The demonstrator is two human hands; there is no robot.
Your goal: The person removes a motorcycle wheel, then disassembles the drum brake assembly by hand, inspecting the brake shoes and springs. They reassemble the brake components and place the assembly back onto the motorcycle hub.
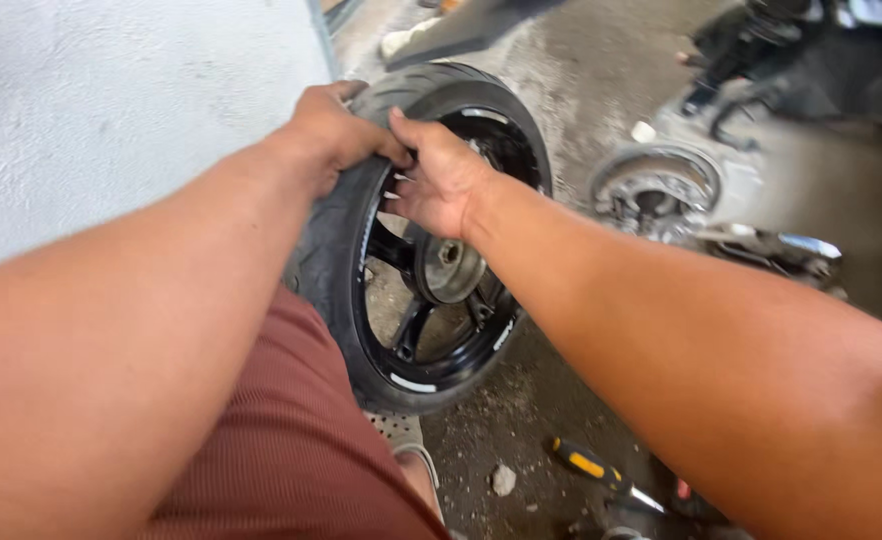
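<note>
A black motorcycle wheel stands upright in front of my knee, its tyre point(333, 250) fitted around a black spoked rim point(441, 365) with white markings and a grey hub point(448, 268) at the centre. My left hand point(333, 130) grips the top of the tyre from the outside. My right hand point(439, 178) presses on the tyre's inner edge at the top of the rim, with its fingers curled against the rubber. Both forearms reach forward over my red-brown shorts point(291, 440).
A pale wall point(111, 100) runs along the left. On the stained concrete floor lie a yellow-and-black screwdriver point(591, 468), a small stone point(503, 480), a metal drum part point(656, 185) and dark motorcycle parts point(761, 50) at the far right. My sandalled foot point(411, 455) is below the wheel.
</note>
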